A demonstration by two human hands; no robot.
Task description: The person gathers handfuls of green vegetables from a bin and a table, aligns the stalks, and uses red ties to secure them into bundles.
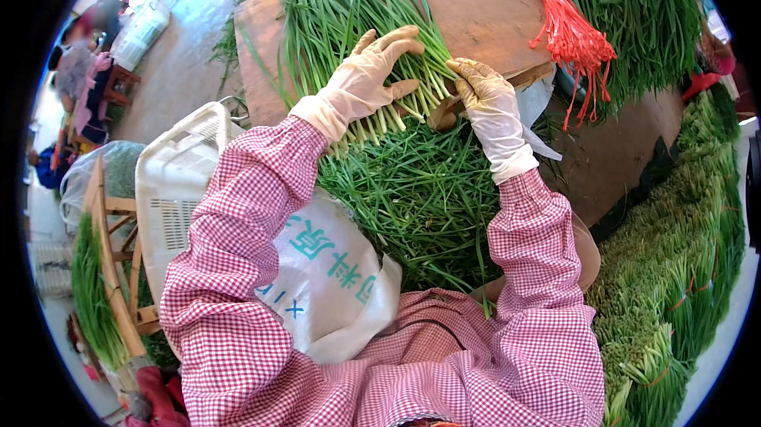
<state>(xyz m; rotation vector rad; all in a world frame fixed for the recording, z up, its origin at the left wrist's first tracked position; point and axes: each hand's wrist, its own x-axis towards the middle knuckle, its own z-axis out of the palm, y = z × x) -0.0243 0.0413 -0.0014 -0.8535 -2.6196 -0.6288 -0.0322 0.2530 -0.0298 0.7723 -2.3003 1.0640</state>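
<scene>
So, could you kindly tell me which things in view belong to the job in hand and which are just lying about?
In the job:
- garlic chives under the left hand
- brown board beneath them
- probably the red plastic strips

Lying about, it seems:
- white slotted crate
- wooden frame further left

Cannot see under the left hand (365, 78), spread over green stalks (333, 22), nor confirm any grip by the right hand (487, 98). Can trace the white crate (168, 189) only to the left sleeve (246, 197). Cannot make out the blurred person (78, 70) near the left rim, nor see whole the green heap (626, 22) cut off by the top edge.
</scene>
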